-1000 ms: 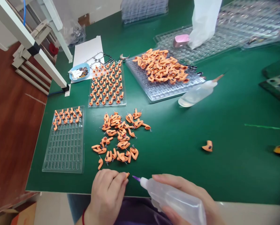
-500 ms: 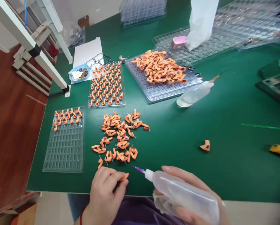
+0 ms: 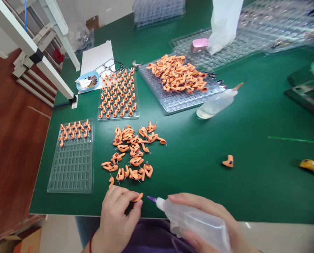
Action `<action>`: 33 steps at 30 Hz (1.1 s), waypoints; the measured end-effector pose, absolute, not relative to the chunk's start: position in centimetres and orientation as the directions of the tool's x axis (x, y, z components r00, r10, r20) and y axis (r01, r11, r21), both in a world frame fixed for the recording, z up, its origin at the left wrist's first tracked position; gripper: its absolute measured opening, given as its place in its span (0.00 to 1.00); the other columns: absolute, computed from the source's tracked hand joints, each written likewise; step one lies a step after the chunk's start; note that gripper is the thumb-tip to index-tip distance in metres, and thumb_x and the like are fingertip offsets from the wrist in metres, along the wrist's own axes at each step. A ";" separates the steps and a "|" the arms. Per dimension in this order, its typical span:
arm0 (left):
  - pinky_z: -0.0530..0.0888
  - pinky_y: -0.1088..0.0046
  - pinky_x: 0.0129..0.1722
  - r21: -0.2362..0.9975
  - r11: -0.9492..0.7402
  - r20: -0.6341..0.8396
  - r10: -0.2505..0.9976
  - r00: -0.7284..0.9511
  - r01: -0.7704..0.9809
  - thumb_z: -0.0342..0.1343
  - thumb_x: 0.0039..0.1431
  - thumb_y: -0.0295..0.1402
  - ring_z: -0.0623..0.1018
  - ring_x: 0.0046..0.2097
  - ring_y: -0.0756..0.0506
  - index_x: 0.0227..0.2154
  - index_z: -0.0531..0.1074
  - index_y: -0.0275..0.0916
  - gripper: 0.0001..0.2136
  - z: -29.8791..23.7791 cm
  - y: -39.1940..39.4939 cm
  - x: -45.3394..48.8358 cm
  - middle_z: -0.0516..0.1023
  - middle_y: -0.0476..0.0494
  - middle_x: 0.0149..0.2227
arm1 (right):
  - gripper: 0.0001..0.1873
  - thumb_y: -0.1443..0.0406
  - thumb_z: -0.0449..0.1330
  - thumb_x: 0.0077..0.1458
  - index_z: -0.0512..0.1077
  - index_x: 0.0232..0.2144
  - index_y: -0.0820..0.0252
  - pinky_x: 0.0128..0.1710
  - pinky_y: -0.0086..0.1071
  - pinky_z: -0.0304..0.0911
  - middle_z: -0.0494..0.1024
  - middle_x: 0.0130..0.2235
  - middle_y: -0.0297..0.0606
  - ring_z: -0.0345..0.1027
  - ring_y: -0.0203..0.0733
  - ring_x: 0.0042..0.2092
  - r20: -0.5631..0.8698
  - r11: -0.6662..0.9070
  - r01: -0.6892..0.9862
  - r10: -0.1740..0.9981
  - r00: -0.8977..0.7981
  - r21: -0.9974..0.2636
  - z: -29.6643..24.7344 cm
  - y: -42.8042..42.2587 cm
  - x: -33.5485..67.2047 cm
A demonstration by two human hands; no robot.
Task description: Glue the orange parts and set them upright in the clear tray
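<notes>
Near the table's front edge, my left hand (image 3: 120,214) pinches a small orange curved piece (image 3: 138,198) between thumb and fingers. My right hand (image 3: 209,214) is wrapped round a translucent squeeze bottle (image 3: 196,221) with a purple needle tip (image 3: 151,199). The tip points left at the held piece, a short gap apart from it. Something whitish and crumpled is between the right hand and the bottle, partly hidden. Just beyond my left hand lies a loose pile of orange curved pieces (image 3: 135,161), some with thin wires and dark spots.
At left lies a clear tray (image 3: 69,168), partly filled with orange pieces; a fuller tray (image 3: 118,117) is behind it. Stacked trays (image 3: 169,107) bear a heap of pieces. A second bottle (image 3: 212,107), a single orange piece (image 3: 228,161) and a yellow-and-white tool (image 3: 312,167) lie rightward.
The bottle in my right hand has moved left, bringing its purple tip closer to the orange piece. My left hand keeps its pinch, the piece slightly shifted. The whole view has moved slightly.
</notes>
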State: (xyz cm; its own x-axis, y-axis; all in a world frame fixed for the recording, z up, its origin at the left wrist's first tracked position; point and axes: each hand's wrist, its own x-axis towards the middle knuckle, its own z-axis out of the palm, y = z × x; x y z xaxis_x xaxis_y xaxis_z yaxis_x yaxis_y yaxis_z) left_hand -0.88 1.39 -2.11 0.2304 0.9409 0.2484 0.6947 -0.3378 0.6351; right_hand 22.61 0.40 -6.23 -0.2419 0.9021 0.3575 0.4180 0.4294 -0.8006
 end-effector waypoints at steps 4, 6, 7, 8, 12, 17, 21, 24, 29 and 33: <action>0.75 0.73 0.36 0.629 -0.339 0.251 0.940 0.230 0.700 0.58 0.66 0.25 0.78 0.35 0.48 0.38 0.77 0.40 0.04 -1.9 1.4 -0.8 0.80 0.49 0.33 | 0.17 0.54 0.55 0.68 0.69 0.55 0.52 0.45 0.30 0.76 0.83 0.42 0.40 0.81 0.44 0.40 0.382 0.459 0.397 0.887 -0.260 -0.795 -6.3 0.5 22.8; 0.75 0.73 0.36 0.626 -0.339 0.252 0.940 0.230 0.702 0.58 0.66 0.26 0.78 0.34 0.48 0.38 0.77 0.40 0.04 -1.9 1.5 -0.8 0.80 0.48 0.32 | 0.17 0.54 0.56 0.67 0.70 0.55 0.51 0.45 0.31 0.77 0.83 0.42 0.40 0.81 0.45 0.40 0.372 0.448 0.379 0.892 -0.258 -0.810 -6.2 0.4 22.8; 0.75 0.73 0.35 0.625 -0.340 0.252 0.940 0.230 0.703 0.57 0.67 0.26 0.78 0.34 0.48 0.38 0.77 0.40 0.05 -1.9 1.5 -0.8 0.80 0.48 0.32 | 0.17 0.54 0.57 0.66 0.71 0.55 0.50 0.44 0.32 0.77 0.83 0.42 0.39 0.81 0.46 0.40 0.357 0.426 0.371 0.902 -0.242 -0.825 -6.2 0.4 22.8; 0.75 0.72 0.35 0.624 -0.341 0.253 0.939 0.231 0.703 0.57 0.67 0.26 0.78 0.34 0.48 0.38 0.77 0.40 0.05 -1.9 1.5 -0.8 0.80 0.48 0.32 | 0.17 0.53 0.58 0.66 0.72 0.54 0.48 0.44 0.32 0.77 0.84 0.42 0.39 0.81 0.46 0.39 0.337 0.397 0.359 0.916 -0.219 -0.845 -6.1 0.4 22.8; 0.75 0.72 0.35 0.634 -0.340 0.256 0.940 0.227 0.695 0.58 0.67 0.26 0.78 0.34 0.48 0.38 0.77 0.40 0.04 -1.8 1.6 -0.8 0.80 0.48 0.32 | 0.21 0.45 0.60 0.64 0.75 0.52 0.44 0.42 0.30 0.77 0.84 0.41 0.37 0.82 0.46 0.38 0.244 0.261 0.234 0.965 -0.100 -0.937 -5.9 0.4 22.7; 0.75 0.74 0.35 0.715 -0.329 0.220 0.943 0.249 0.617 0.58 0.67 0.27 0.78 0.35 0.48 0.38 0.77 0.40 0.03 -1.1 1.3 -0.3 0.80 0.48 0.33 | 0.25 0.60 0.71 0.59 0.72 0.58 0.42 0.37 0.26 0.79 0.84 0.46 0.37 0.83 0.44 0.37 0.227 0.239 0.052 0.960 -0.165 -0.970 -5.1 1.5 21.7; 0.75 0.75 0.35 0.754 -0.351 0.239 0.934 0.265 0.556 0.59 0.68 0.29 0.78 0.35 0.49 0.38 0.77 0.41 0.02 -0.7 1.2 0.2 0.79 0.48 0.32 | 0.28 0.72 0.68 0.57 0.72 0.56 0.42 0.40 0.25 0.78 0.84 0.46 0.34 0.83 0.42 0.41 0.196 0.210 0.058 0.964 -0.181 -0.976 -4.6 1.9 21.0; 0.75 0.76 0.35 0.760 -0.365 0.247 0.927 0.281 0.537 0.58 0.69 0.31 0.78 0.35 0.49 0.39 0.76 0.41 0.03 -0.5 1.3 0.5 0.79 0.48 0.32 | 0.21 0.66 0.66 0.61 0.72 0.55 0.49 0.38 0.26 0.79 0.84 0.45 0.39 0.83 0.43 0.40 0.125 0.137 0.052 0.973 -0.195 -0.989 -5.1 1.5 21.0; 0.75 0.74 0.35 0.760 -0.379 0.243 0.919 0.309 0.528 0.57 0.70 0.32 0.78 0.35 0.48 0.39 0.76 0.40 0.04 -0.3 1.2 0.6 0.80 0.47 0.32 | 0.18 0.64 0.65 0.63 0.72 0.55 0.48 0.38 0.26 0.78 0.84 0.43 0.39 0.83 0.42 0.39 0.100 0.103 0.003 0.975 -0.196 -0.995 -5.3 1.1 21.0; 0.76 0.73 0.35 0.763 -0.384 0.242 0.915 0.321 0.520 0.57 0.70 0.32 0.78 0.35 0.47 0.39 0.76 0.40 0.04 -0.3 1.0 0.6 0.80 0.46 0.32 | 0.22 0.68 0.66 0.61 0.72 0.55 0.43 0.37 0.22 0.77 0.83 0.43 0.34 0.82 0.38 0.37 0.128 0.117 -0.072 0.976 -0.177 -0.991 -4.7 1.3 20.8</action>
State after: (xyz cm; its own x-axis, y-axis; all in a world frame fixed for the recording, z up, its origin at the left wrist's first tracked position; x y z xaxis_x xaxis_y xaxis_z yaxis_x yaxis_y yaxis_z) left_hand 0.59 1.02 -0.28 0.3215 0.9154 0.2421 0.5201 -0.3844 0.7628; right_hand 20.84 1.34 -4.74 -0.1772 0.9758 0.1278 -0.0724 0.1165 -0.9905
